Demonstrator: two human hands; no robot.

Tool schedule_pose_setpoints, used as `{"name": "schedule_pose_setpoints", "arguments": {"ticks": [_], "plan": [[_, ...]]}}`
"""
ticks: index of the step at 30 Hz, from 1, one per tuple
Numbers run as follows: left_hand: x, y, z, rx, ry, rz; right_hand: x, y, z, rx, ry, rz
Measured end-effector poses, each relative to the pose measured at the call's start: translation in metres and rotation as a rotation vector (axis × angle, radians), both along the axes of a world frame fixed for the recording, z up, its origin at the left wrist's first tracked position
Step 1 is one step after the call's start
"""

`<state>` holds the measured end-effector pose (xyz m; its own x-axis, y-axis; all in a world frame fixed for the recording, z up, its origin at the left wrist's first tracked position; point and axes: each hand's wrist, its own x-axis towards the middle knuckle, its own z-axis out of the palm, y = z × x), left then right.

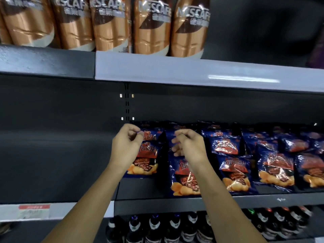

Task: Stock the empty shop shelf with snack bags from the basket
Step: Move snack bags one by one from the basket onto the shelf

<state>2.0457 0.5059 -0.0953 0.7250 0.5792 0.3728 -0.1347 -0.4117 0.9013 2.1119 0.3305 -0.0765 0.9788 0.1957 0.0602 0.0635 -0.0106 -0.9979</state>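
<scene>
Pinching the top edge of the leftmost snack bag (pixel 146 160) on the shelf (pixel 175 201) with the left grip (pixel 127 146); curling the right grip (pixel 190 148) at the next bag (pixel 184 181), hold unclear. Likely light, crinkly, crushable: best lifted by top seams.

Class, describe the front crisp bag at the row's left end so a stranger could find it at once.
Find the copper Nescafé bottles on the top shelf, drop to the shelf below, lined with dark blue crisp bags. At the row's left end, take the front bag. Alone among front bags, it has bare shelf on its left, and the left hand's wrist covers its edge.
</scene>
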Motion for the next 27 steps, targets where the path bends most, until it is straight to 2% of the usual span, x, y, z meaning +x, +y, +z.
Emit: {"name": "schedule_pose_setpoints", "arguments": {"ticks": [7, 14, 19, 23, 27], "plan": [[0.017, -0.104, 0.019, 0.038, -0.030, -0.262, -0.008, -0.100, 0.011, 0.192, -0.016, -0.068], [0.030, -0.282, 0.013, 0.070, -0.042, -0.589, -0.029, -0.280, -0.008, 0.346, -0.038, -0.317], [0.032, -0.423, -0.043, 0.086, 0.096, -0.835, -0.070, -0.424, -0.075, 0.400, 0.057, -0.622], [0.022, -0.522, -0.109, 0.086, 0.310, -1.028, -0.113, -0.512, -0.142, 0.457, 0.169, -0.880], [0.014, -0.597, -0.179, 0.168, 0.534, -1.186, -0.159, -0.575, -0.213, 0.462, 0.297, -1.101]]}}
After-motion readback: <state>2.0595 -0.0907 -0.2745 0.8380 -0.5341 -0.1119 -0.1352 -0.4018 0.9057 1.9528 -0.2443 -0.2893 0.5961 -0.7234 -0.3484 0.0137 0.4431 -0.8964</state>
